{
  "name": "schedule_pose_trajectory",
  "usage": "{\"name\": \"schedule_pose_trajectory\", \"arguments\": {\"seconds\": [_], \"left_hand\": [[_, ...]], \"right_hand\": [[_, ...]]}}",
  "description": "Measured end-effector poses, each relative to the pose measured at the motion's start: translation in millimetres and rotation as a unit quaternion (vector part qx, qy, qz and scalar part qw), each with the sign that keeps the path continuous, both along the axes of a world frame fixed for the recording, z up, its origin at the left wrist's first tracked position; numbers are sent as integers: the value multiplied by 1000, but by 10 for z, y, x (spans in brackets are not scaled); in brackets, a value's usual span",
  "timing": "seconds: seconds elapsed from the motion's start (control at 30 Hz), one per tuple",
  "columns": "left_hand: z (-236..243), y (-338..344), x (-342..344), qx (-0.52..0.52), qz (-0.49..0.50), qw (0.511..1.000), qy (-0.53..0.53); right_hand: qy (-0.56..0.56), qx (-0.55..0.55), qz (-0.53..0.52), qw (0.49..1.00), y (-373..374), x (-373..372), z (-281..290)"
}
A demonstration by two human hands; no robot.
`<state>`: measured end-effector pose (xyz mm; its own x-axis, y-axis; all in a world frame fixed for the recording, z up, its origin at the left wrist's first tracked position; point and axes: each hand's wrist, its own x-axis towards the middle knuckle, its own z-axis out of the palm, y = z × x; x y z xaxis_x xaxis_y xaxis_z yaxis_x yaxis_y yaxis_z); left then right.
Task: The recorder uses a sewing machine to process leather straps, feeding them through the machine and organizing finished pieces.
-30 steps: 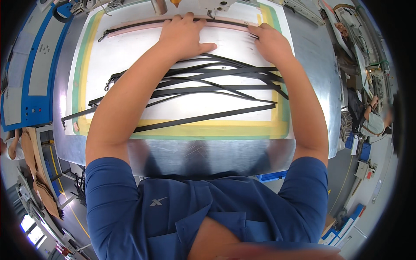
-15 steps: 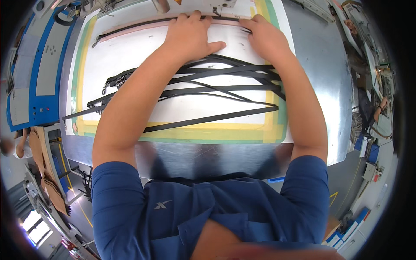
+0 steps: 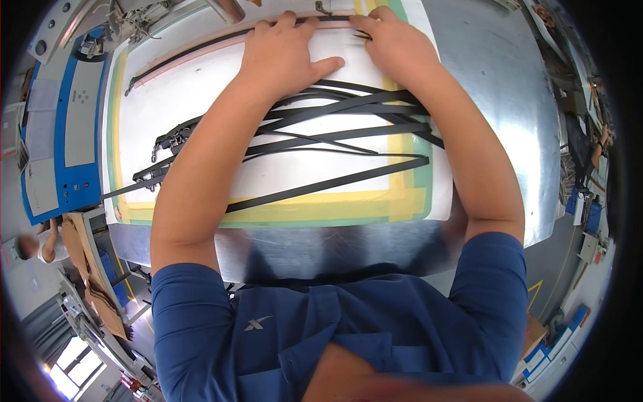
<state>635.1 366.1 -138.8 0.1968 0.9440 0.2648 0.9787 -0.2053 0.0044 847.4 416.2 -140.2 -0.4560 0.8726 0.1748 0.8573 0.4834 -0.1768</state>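
A long black strap point(image 3: 201, 52) with a metal clasp at its left end lies along a pinkish strip point(image 3: 231, 42) at the far side of the white work surface. My left hand point(image 3: 278, 57) rests on the strap, fingertips along it and thumb stretched out to the right. Farther right, my right hand point(image 3: 398, 50) has its fingers closed at the strap's right part. Two thin dark tips point(image 3: 362, 35) stick out beside that hand; what they belong to is hidden. Nearer me lies a loose pile of black straps point(image 3: 341, 137), partly under my forearms, with metal clasps point(image 3: 173, 139) at its left.
Yellow and green tape point(image 3: 321, 205) borders the white surface on a metal table point(image 3: 489, 100). Machine parts point(image 3: 130, 27) stand at the far edge. A blue and white cabinet point(image 3: 70, 134) is at the left. Another person point(image 3: 50, 248) appears at the far left.
The whole view has shifted slightly, with the strap and both hands now higher and farther left in the picture. My hands keep nearly the same places on the strap.
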Motion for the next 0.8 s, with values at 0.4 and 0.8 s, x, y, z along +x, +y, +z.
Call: {"name": "schedule_pose_trajectory", "arguments": {"seconds": [0.4,0.8], "left_hand": [[-102,7,62,20,-2,1000,-14],[-36,-49,37,-31,16,999,-28]], "right_hand": [[52,29,69,996,-52,81,-158],[-36,-34,56,997,-63,-140,-11]]}}
